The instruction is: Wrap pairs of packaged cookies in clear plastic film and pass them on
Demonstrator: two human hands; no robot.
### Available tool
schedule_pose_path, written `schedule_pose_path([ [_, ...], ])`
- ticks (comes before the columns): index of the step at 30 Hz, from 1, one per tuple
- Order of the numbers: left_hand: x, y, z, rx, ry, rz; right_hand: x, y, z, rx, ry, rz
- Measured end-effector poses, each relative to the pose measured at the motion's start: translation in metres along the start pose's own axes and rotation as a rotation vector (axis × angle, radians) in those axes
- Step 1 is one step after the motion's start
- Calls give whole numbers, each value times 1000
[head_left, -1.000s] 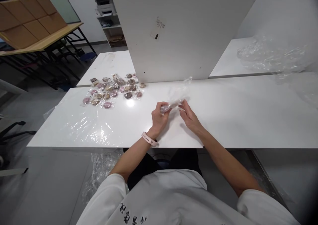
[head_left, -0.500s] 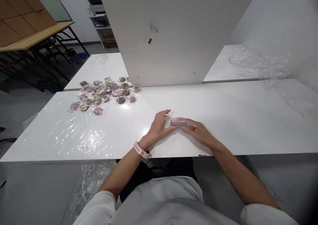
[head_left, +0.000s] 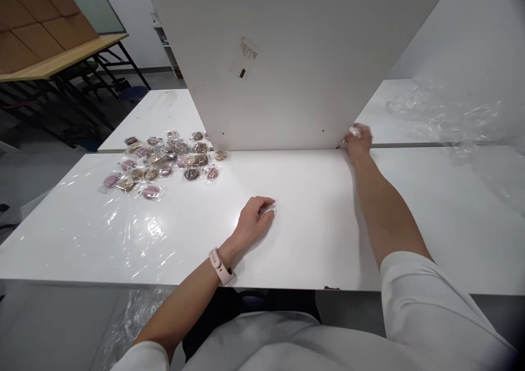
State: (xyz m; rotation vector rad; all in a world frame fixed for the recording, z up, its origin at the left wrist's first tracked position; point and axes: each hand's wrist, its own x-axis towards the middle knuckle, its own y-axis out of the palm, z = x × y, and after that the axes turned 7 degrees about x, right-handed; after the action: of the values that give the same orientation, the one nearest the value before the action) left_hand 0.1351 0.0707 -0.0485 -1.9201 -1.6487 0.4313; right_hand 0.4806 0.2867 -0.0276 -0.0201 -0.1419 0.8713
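My left hand (head_left: 255,218) rests low over the white table (head_left: 303,212), holding nothing, thumb and fingers apart. A pink band (head_left: 220,266) is on that wrist. My right hand (head_left: 360,140) is stretched out to the far edge of this table, beside the lower right corner of the upright white panel (head_left: 279,87). Its fingers are bent around a crumpled bit of clear plastic (head_left: 355,133), mostly hidden and smeared by motion.
Several small, individually wrapped round pieces (head_left: 151,192), pinkish and brown, lie in a cluster at the back left. Clear plastic sheeting (head_left: 455,119) is heaped at the right. Another white table (head_left: 164,106) stands behind, past a narrow gap.
My right hand has left my left hand and moved forward and right with the clear plastic, to the panel's corner. My left hand has let go of the plastic and stayed near its place.
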Motion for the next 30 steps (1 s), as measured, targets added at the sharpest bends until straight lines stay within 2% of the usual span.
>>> schedule_pose_path([
  [3, 1, 1, 3, -8, 6, -5, 6, 2, -14, -228, -28, 26],
  [5, 1, 1, 4, -17, 26, -13, 13, -12, -20, -461, -116, -46],
  [8, 2, 1, 5, -33, 42, -20, 28, -56, -26, -763, -198, -302],
  [10, 2, 1, 5, -44, 38, -5, 39, -95, -31, -851, -185, -459],
  [11, 2, 1, 5, -50, 32, 5, 44, -115, -35, -898, -159, -481],
  [12, 2, 2, 5, -58, 24, 13, 49, -134, -38, -950, -109, -449],
  [14, 3, 3, 5, -73, 4, 16, 55, -165, -44, -1036, 39, -279],
  [16, 4, 3, 5, -80, -7, 13, 56, -183, -48, -1064, 155, -122],
  [19, 5, 4, 5, -88, -22, 14, 37, -192, -49, -1068, 106, -59],
  [21, 4, 4, 4, -94, -48, 14, 6, -191, -47, -1070, 38, -22],
  [23, 4, 3, 3, -99, -74, 18, -42, -187, -44, -1072, -36, 34],
  [25, 4, 1, 0, -110, -101, 28, -106, -178, -38, -1050, -146, 103],
  [26, 4, 0, -2, -123, -115, 37, -143, -170, -33, -1009, -248, 139],
  [27, 5, -2, -4, -144, -125, 46, -181, -161, -28, -943, -349, 155],
  [30, 5, -11, -12, -256, -147, 88, -292, -121, -8, -696, -586, 354],
])
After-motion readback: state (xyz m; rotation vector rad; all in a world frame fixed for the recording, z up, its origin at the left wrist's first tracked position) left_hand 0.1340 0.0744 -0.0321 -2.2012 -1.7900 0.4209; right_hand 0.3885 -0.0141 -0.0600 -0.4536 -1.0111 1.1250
